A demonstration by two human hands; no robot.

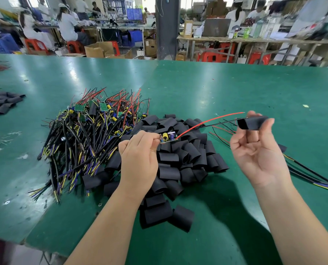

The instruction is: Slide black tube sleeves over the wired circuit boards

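1. My left hand [138, 155] pinches the circuit board [169, 137] by its near end, so its wires [203, 122] run free toward the right.
2. My right hand [255, 150] pinches a black tube sleeve [252, 122] between thumb and fingertips, the other fingers loosely curled. The sleeve's mouth faces the wire tips, ready for threading, I judge.
3. The spare sleeves [178, 159] and the wired boards [94, 127] lie in loose heaps on the counter [235, 88], in no bin.
4. A far cardboard box [97, 49] stands open; I cannot see its contents.
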